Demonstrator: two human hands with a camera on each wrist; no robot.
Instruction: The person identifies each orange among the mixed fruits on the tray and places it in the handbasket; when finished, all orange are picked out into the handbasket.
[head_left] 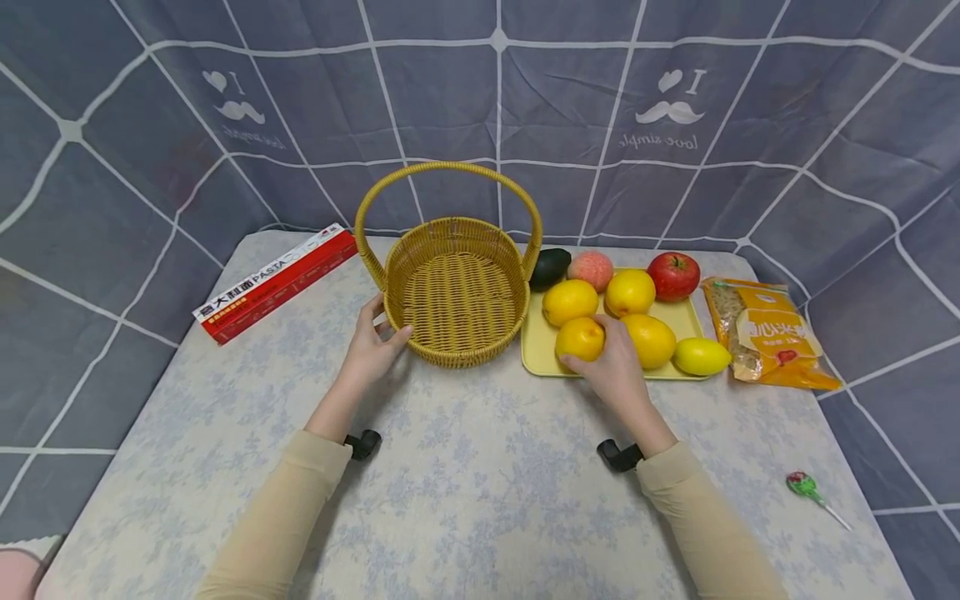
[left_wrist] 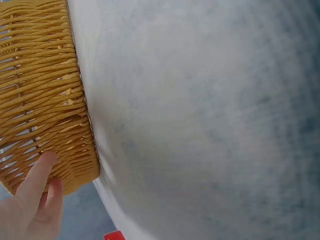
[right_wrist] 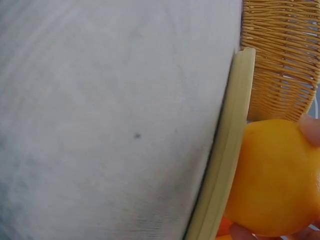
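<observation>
A yellow wicker basket [head_left: 457, 354] with a tall arched handle stands at the back middle of the table. My left hand [head_left: 372, 348] touches its left side; in the left wrist view the fingers [left_wrist: 37, 175] lie against the woven wall. My right hand [head_left: 617, 367] grips a round yellow-orange orange [head_left: 579, 340] over the front of a pale yellow tray [head_left: 542, 363]. In the right wrist view the orange [right_wrist: 280, 175] sits between thumb and fingertips, right beside the tray rim. Other yellow fruits [head_left: 570, 302] and a bright lemon [head_left: 701, 357] lie around that hand.
Along the tray's back are a dark green avocado [head_left: 551, 267], a pink peach [head_left: 591, 269] and a red apple [head_left: 673, 276]. An orange food packet [head_left: 772, 333] lies right of it, a lollipop [head_left: 805, 485] nearer. A red pasta box [head_left: 277, 282] lies left of the basket.
</observation>
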